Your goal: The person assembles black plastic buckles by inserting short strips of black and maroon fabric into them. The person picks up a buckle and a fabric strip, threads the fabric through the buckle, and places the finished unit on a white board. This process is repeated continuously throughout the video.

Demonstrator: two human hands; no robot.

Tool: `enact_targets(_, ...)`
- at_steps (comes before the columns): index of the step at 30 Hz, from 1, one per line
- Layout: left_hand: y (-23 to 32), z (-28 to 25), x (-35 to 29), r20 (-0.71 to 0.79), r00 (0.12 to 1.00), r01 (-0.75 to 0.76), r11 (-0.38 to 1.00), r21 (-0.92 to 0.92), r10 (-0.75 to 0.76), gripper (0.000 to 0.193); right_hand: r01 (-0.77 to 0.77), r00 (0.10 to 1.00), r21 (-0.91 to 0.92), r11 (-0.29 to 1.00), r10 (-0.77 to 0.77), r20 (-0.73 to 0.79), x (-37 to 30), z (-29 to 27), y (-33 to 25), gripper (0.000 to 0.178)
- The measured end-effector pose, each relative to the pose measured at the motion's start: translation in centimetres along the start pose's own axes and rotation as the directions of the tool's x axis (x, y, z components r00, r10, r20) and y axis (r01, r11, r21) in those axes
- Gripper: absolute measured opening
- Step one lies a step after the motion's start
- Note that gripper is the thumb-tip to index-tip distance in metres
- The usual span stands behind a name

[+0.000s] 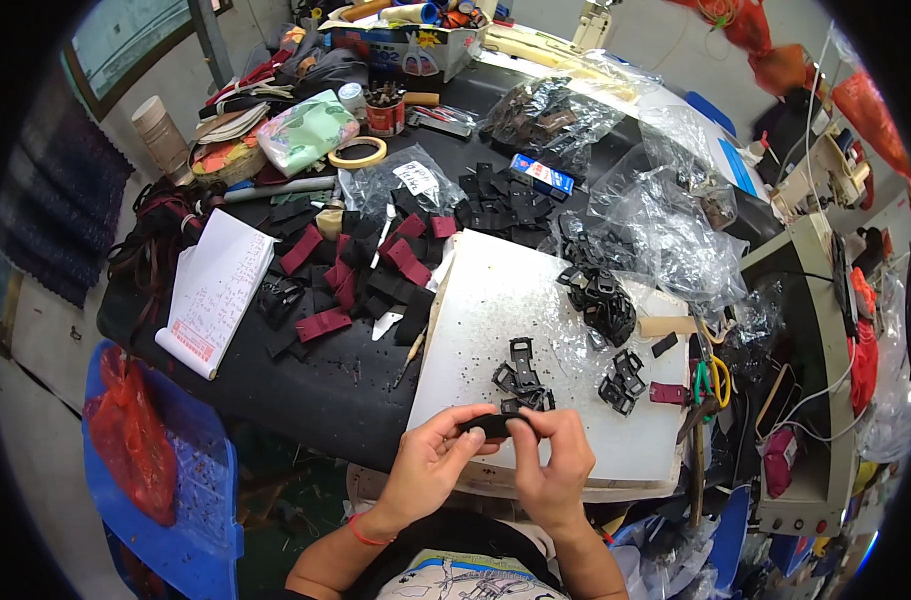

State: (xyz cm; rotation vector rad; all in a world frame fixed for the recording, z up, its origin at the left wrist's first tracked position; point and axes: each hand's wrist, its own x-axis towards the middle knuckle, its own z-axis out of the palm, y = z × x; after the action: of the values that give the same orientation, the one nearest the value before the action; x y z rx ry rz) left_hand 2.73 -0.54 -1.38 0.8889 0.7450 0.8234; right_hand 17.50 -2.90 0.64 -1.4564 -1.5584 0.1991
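Between my fingers, just over the near edge of the white board, is a small black strap piece. My left hand pinches its left end, and my right hand grips its right end with thumb and fingers. Right behind my hands lies a small heap of black plastic buckles. Another few black buckles rest to the right, and a larger pile of them sits farther back. A maroon strap piece lies near the board's right edge.
Black and maroon strap pieces are scattered left of the board, beside an open notepad. Scissors with green and yellow handles and a hammer lie at the right. Clear plastic bags cover the back right. A blue chair stands left.
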Motion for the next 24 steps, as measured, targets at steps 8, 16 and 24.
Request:
enact_targets(8, 0.1, -0.2, -0.2, -0.006, 0.999, -0.046, 0.999, 0.014, 0.046, 0.031, -0.024, 1.0, 0.054, 0.998, 0.023, 0.02, -0.3, 0.2, -0.3, 0.018)
enact_targets(16, 1.3, 0.0, 2.7, -0.22, 0.874, -0.325, 0.859, 0.395, 0.433, 0.043, -0.17, 0.981, 0.033, 0.985, 0.166, 0.101, 8.1, 1.5, 3.0, 0.02)
enact_targets(24, 3.1, -1.3, 2.7, 0.096, 0.872, -0.36, 0.494, 0.791, 0.48, 0.029, -0.002, 0.999, -0.284, 0.959, -0.008, -0.035, 15.0, -3.2, 12.2, 0.018)
